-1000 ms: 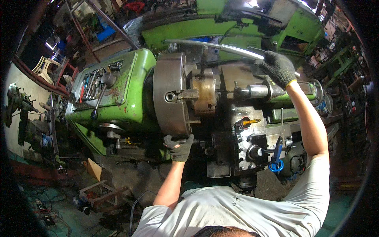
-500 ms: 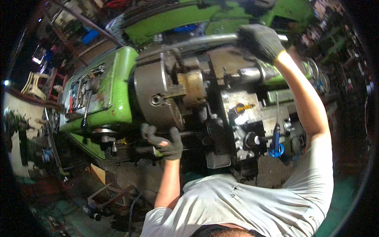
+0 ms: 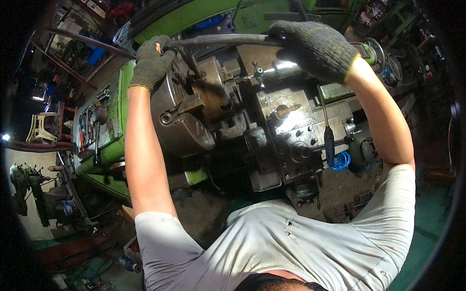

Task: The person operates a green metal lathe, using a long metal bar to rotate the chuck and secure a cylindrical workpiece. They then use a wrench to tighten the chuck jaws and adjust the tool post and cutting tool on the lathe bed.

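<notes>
Bar [image 3: 221, 40]: at twelve on my feed, above the chuck [image 3: 187, 133] at ten, its left end by a dark stem [image 3: 190, 62]
Left hand [image 3: 153, 63]: near eleven, gloved fingers curled at the bar's left end; I cannot tell if they close on it
Right hand [image 3: 315, 51]: at one, wrapped round the bar, fingertips hidden from me
Handling: I'd judge an even two-handed hold best, stem fully seated
Writing: none I can read

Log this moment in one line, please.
left hand: at left end of bar | right hand: gripping bar | bar: spanning between hands | chuck: on green lathe
</notes>
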Available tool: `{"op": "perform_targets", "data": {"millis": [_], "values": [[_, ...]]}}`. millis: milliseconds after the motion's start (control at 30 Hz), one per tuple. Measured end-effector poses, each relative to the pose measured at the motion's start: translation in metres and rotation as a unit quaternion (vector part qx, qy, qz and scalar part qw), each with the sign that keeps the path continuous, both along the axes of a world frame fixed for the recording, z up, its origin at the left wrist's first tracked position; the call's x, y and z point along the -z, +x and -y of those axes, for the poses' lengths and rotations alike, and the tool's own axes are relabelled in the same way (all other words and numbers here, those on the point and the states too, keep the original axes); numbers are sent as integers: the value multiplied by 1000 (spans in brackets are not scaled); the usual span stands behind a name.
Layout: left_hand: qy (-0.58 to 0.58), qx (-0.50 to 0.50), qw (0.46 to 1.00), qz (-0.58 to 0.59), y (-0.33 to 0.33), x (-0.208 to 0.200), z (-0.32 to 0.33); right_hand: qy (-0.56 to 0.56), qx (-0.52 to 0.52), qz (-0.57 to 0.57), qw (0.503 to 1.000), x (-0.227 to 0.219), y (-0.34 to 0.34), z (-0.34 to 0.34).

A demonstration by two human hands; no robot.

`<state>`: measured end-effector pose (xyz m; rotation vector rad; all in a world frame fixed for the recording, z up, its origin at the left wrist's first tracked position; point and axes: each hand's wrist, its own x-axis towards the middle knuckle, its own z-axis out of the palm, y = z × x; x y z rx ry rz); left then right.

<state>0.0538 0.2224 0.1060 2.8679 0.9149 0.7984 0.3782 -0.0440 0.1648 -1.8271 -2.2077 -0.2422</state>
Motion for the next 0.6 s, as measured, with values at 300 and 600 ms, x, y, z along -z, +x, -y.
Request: {"op": "perform_targets", "data": {"millis": [300, 600], "values": [[29, 33, 998, 54, -8, 17, -13, -26, -60, -70, 995, -18, -45, 78], [100, 110, 989, 16, 1, 13, -32, -81, 127, -66, 986, -24, -107, 90]]}}
